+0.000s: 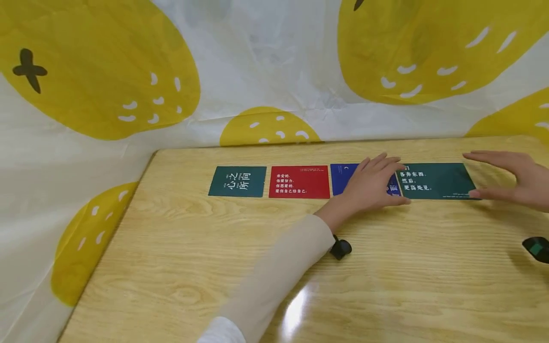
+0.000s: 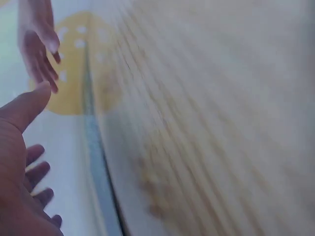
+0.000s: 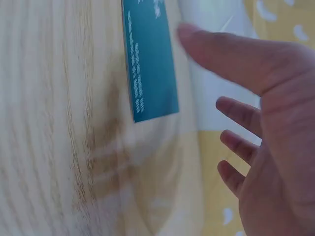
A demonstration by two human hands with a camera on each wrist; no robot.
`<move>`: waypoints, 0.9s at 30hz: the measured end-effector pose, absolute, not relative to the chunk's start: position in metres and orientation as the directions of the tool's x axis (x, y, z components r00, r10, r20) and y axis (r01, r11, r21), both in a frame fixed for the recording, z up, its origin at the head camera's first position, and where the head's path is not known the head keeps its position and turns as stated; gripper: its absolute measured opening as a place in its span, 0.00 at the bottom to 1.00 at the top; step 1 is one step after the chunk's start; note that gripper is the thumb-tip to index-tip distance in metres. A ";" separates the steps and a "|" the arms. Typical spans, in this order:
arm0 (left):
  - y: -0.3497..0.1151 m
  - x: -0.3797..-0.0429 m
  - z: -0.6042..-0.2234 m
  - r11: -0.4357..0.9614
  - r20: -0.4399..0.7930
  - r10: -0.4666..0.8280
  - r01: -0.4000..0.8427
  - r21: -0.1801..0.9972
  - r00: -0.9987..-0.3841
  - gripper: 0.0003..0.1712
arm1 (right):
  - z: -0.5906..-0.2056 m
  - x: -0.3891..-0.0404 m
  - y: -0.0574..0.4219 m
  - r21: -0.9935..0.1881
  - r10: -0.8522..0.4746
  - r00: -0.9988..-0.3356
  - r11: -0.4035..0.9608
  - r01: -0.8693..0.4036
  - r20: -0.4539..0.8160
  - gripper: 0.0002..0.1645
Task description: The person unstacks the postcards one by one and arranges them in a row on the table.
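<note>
A row of cards with white lettering lies along the far part of the wooden table. From left to right come a dark green card (image 1: 237, 181), a red card (image 1: 299, 182), a blue card (image 1: 340, 178) and another dark green card (image 1: 439, 181). My left hand (image 1: 372, 185) spans the blue card and covers part of it, its fingertips near the left edge of the right-hand green card. Beyond that card's right end, my right hand (image 1: 521, 178) hovers with thumb and fingers apart. In the right wrist view nothing lies between its fingers.
The pale wooden table (image 1: 180, 257) has its far edge just behind the cards. A white cloth with yellow fruit shapes (image 1: 266, 71) hangs behind and to the left. A small black device (image 1: 340, 247) shows at my left wrist, another (image 1: 537, 248) below my right hand.
</note>
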State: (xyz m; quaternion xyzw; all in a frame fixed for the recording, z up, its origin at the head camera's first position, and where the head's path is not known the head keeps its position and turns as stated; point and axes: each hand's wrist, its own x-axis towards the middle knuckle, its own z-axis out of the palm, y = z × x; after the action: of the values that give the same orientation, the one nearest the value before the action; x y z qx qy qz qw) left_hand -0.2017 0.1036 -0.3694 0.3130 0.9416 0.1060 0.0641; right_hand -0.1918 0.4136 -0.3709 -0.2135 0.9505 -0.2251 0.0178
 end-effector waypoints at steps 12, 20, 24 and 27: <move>0.011 -0.155 -0.347 0.704 0.173 0.616 0.635 0.317 -0.769 0.41 | -0.365 -0.152 0.412 -0.299 -0.293 -0.896 0.868 -0.396 0.334 0.58; -0.063 -0.129 -0.340 0.656 0.324 0.560 0.647 0.388 -0.762 0.40 | -0.355 -0.123 0.397 -0.282 -0.149 -0.964 0.936 -0.209 0.220 0.62; -0.102 -0.119 -0.339 0.658 0.375 0.515 0.636 0.403 -0.770 0.40 | -0.386 -0.127 0.425 -0.307 -0.134 -0.953 0.926 -0.218 0.273 0.67; -0.129 -0.112 -0.339 0.668 0.396 0.470 0.612 0.423 -0.788 0.41 | -0.429 -0.139 0.467 -0.312 -0.153 -0.926 0.912 -0.267 0.346 0.72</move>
State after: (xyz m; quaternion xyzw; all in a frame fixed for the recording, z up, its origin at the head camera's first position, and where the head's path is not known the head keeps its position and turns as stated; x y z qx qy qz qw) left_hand -0.1120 -0.1291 -0.3394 0.2992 0.9043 0.2763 -0.1278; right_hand -0.1388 0.4668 -0.4291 -0.1090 0.9647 -0.1795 -0.1590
